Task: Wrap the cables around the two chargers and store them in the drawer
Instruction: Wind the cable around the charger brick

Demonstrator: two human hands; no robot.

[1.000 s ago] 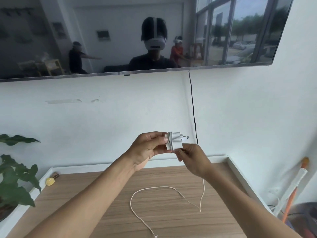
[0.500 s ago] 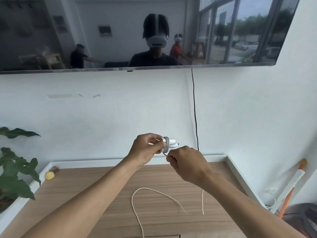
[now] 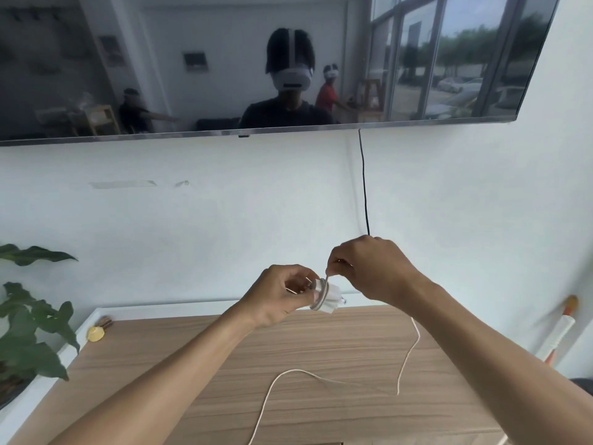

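Observation:
My left hand (image 3: 277, 292) grips a small white charger (image 3: 327, 299) in the air above the back of the wooden cabinet top (image 3: 199, 354); a few turns of cable circle its body. My right hand (image 3: 369, 268) is just above and right of the charger, pinching the white cable (image 3: 407, 354) taut where it leaves the windings. The loose cable hangs down behind my right forearm and loops across the wood toward the front edge. Only one charger is in view; no drawer is visible.
A large wall-mounted screen (image 3: 256, 133) hangs above, with a black cord (image 3: 364, 187) running down the wall. A potted plant (image 3: 29, 329) stands at the left, a small yellow object (image 3: 95, 334) at the back left corner, and a white-and-orange pole (image 3: 558, 332) leans at the right.
My right hand rose from below the charger to above it, carrying the cable over for another turn. The loose loop on the wood shifted and shortened. My left hand tilted the charger slightly.

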